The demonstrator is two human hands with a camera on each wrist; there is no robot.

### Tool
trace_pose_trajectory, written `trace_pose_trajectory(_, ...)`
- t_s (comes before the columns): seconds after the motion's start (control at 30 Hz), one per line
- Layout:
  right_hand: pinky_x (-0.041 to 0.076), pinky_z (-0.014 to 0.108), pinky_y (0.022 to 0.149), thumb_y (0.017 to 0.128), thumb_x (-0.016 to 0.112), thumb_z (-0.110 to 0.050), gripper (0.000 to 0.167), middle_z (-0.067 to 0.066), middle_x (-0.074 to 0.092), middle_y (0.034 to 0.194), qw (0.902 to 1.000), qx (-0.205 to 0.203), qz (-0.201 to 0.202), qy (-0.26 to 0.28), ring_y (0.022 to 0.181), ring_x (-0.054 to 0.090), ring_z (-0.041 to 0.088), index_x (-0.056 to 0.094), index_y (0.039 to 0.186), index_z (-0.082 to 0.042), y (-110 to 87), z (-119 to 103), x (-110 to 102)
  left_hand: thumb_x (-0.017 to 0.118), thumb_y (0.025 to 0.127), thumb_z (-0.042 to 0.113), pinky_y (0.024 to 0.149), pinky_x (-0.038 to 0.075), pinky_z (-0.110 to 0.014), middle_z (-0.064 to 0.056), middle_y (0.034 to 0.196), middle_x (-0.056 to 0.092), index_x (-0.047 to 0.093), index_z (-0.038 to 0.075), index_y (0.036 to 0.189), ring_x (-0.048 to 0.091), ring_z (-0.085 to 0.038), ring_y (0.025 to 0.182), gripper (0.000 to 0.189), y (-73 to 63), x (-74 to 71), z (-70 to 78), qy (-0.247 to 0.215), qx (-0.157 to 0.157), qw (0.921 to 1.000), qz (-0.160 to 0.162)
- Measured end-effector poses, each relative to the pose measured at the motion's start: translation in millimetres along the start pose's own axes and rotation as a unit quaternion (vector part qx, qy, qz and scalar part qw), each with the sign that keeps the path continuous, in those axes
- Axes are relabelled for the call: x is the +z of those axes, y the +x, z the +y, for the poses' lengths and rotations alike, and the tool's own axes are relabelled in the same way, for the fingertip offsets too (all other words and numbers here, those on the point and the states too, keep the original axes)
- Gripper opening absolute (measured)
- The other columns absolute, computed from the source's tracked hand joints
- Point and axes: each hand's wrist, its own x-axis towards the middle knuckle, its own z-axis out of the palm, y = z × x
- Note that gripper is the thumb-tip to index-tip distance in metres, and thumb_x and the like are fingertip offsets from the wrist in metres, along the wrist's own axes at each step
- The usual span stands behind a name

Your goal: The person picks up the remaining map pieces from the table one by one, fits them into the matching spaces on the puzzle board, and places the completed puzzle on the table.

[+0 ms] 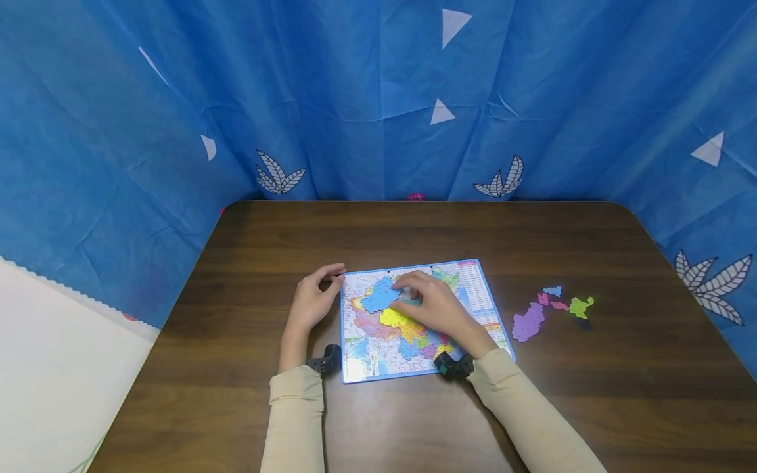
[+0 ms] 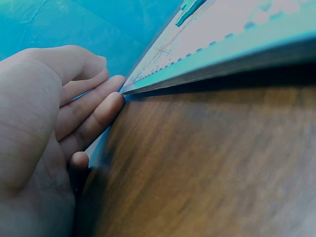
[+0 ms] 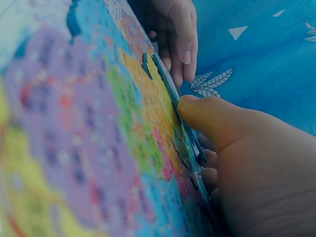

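A blue-rimmed map puzzle board (image 1: 359, 362) lies on the table with many coloured pieces set in it. Over its upper left part is a large blue puzzle piece (image 1: 378, 297), with orange showing past its lower edge. My right hand (image 1: 434, 303) pinches this piece at its right side, thumb and fingers curved; the thumb (image 3: 207, 116) shows just past a yellow piece (image 3: 160, 81) in the right wrist view. My left hand (image 1: 313, 299) is beside the board's upper left corner, fingers loosely bent, fingertips (image 2: 116, 101) right at the rim, gripping nothing.
On the table right of the board lie several loose pieces: a purple one (image 1: 528, 322), a green one (image 1: 581, 307), a small blue one (image 1: 552, 290) and small pink ones (image 1: 558, 305). Blue curtain (image 1: 355, 98) hangs behind the brown table (image 1: 284, 230).
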Motion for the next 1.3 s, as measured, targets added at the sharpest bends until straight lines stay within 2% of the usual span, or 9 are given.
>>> trace_pose_trajectory(0.57, 0.052, 0.027, 0.075, 0.088, 0.082, -0.040, 0.036, -0.007, 0.069, 0.124, 0.9999, 0.004, -0.013, 0.000, 0.087, 0.056, 0.010, 0.075, 0.119, -0.022, -0.4, -2.5, -0.6, 0.062, 0.103, 0.024, 0.112, 0.043, -0.050, -0.006, 0.131, 0.070, 0.067, 0.014, 0.135, 0.060, -0.026, 0.119, 0.033, -3.0, -0.5, -1.6, 0.000, -0.001, 1.0000, 0.002)
trace_pose_trajectory(0.83, 0.052, 0.027, 0.073, 0.089, 0.082, -0.037, 0.034, -0.006, 0.069, 0.121, 0.9997, -0.025, 0.007, 0.005, 0.084, 0.056, 0.009, 0.075, 0.118, -0.021, -2.7, 0.6, 0.4, 0.062, 0.103, 0.026, 0.111, 0.043, -0.050, -0.007, 0.129, 0.069, 0.067, 0.015, 0.135, 0.060, -0.027, 0.119, 0.034, -1.1, -0.5, 1.4, 0.007, 0.000, 1.0000, 0.000)
trace_pose_trajectory(1.3, 0.052, 0.029, 0.074, 0.089, 0.082, -0.036, 0.035, -0.005, 0.070, 0.123, 0.9997, -0.022, 0.005, 0.005, 0.085, 0.056, 0.010, 0.075, 0.119, -0.020, -2.8, -0.4, 1.1, 0.062, 0.103, 0.027, 0.110, 0.044, -0.048, -0.006, 0.126, 0.071, 0.069, 0.016, 0.132, 0.061, -0.025, 0.117, 0.032, -1.6, -2.7, 1.7, 0.003, 0.001, 1.0000, 0.001)
